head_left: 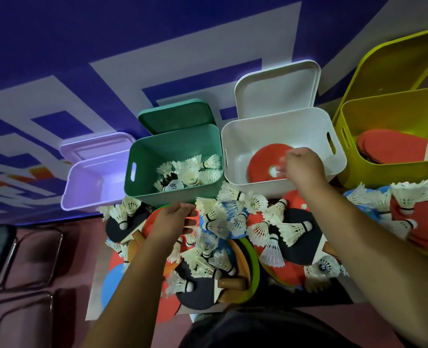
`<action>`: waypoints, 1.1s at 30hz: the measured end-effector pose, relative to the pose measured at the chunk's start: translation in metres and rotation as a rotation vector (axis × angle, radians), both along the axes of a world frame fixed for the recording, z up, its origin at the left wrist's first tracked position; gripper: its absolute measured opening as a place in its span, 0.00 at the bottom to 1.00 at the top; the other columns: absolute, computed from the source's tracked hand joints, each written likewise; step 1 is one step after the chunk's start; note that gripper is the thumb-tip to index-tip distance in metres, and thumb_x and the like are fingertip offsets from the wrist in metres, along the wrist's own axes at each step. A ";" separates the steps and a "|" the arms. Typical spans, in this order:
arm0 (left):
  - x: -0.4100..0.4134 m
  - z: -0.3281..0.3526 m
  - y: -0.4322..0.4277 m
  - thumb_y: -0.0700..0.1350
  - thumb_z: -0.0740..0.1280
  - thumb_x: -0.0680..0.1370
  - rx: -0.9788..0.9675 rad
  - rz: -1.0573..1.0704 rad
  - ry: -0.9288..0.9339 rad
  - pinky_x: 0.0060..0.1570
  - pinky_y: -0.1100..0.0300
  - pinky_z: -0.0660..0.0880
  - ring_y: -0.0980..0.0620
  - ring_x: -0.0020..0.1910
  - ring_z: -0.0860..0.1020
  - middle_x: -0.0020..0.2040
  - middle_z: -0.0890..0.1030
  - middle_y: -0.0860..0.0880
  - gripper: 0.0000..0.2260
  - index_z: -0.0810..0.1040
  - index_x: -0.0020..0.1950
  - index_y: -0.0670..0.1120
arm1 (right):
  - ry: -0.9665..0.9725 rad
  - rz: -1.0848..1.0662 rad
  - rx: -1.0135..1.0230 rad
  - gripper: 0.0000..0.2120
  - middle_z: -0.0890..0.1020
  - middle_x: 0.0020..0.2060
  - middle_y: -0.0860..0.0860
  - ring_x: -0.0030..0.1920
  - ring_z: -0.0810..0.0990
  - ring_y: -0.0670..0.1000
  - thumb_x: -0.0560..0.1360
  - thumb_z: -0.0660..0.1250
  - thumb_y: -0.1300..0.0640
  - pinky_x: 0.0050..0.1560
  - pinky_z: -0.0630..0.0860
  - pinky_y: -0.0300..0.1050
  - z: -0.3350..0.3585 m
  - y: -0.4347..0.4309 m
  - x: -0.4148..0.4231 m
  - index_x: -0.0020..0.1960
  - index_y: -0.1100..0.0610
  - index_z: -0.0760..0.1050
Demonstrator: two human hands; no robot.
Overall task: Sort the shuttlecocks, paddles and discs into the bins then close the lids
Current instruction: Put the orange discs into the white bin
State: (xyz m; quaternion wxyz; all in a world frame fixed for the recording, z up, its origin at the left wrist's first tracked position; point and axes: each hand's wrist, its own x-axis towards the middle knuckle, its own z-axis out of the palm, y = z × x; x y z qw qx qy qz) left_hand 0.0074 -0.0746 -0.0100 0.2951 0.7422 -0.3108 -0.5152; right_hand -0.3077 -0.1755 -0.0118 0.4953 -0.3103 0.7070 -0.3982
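L hand (172,222): your fingers straight, resting on pile (223,227) by green bin (142,187).
R hand (304,169): over white bin (338,156); fingers blurred, can't tell grip, maybe touching red disc (260,164).
Shuttlecocks (190,172): some in green bin.

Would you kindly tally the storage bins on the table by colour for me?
Purple bin: 1
Green bin: 1
White bin: 1
Yellow bin: 1
Total: 4
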 end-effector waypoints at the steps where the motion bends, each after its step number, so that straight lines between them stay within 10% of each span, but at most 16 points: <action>1: 0.000 0.000 0.001 0.42 0.62 0.86 -0.002 0.010 0.005 0.43 0.52 0.77 0.47 0.41 0.81 0.50 0.85 0.43 0.11 0.83 0.58 0.39 | -0.005 0.021 -0.030 0.10 0.86 0.44 0.56 0.40 0.86 0.56 0.82 0.58 0.62 0.48 0.86 0.55 0.004 0.005 0.007 0.51 0.54 0.78; 14: 0.069 -0.025 0.052 0.40 0.65 0.84 -0.003 0.212 -0.027 0.41 0.52 0.82 0.43 0.41 0.85 0.50 0.86 0.38 0.08 0.83 0.52 0.41 | 0.207 0.817 -0.242 0.10 0.86 0.44 0.43 0.34 0.83 0.47 0.83 0.62 0.55 0.32 0.76 0.46 0.027 0.078 0.184 0.55 0.44 0.80; 18: 0.110 -0.030 0.065 0.42 0.64 0.81 -0.032 0.243 -0.096 0.51 0.43 0.83 0.36 0.47 0.86 0.42 0.88 0.42 0.07 0.82 0.48 0.44 | 0.563 1.132 -0.222 0.16 0.79 0.66 0.54 0.59 0.81 0.53 0.83 0.63 0.56 0.57 0.78 0.47 -0.019 0.072 0.230 0.69 0.56 0.77; 24: 0.140 -0.028 0.069 0.40 0.66 0.77 -0.170 -0.100 -0.646 0.43 0.53 0.77 0.47 0.46 0.81 0.46 0.84 0.51 0.08 0.82 0.51 0.49 | 0.787 1.181 -0.068 0.26 0.71 0.71 0.61 0.65 0.77 0.62 0.81 0.69 0.55 0.60 0.77 0.54 -0.053 0.063 0.256 0.75 0.61 0.66; 33: 0.151 -0.054 0.022 0.40 0.65 0.78 -0.057 -0.690 -0.819 0.51 0.48 0.78 0.40 0.63 0.80 0.70 0.77 0.45 0.22 0.74 0.74 0.48 | 0.872 1.091 -0.068 0.27 0.70 0.68 0.59 0.64 0.77 0.63 0.79 0.71 0.59 0.61 0.79 0.58 -0.073 0.057 0.274 0.75 0.61 0.67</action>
